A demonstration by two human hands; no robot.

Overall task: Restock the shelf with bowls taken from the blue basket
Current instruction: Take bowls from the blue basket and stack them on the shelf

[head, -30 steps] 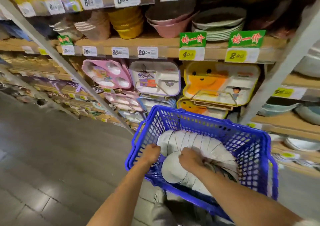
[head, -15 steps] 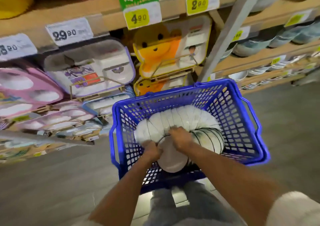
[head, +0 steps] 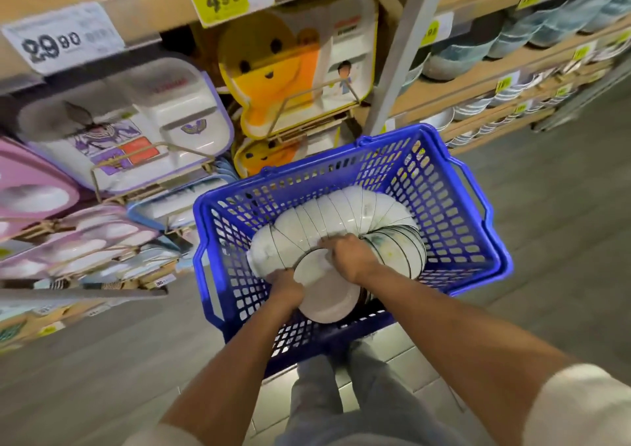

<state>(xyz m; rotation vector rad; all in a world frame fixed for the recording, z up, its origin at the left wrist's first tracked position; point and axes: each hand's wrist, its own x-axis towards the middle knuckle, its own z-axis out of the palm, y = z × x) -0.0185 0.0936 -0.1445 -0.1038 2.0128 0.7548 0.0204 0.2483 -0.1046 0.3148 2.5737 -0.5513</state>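
Both hands around the front bowl

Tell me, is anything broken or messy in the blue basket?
Nothing looks broken or spilled. The bowls lie nested on their sides in a curved row inside the blue basket, not upright. The left hand and right hand hold the nearest ones.

Bowls nested in basket, basket before shelf, both hands inside basket
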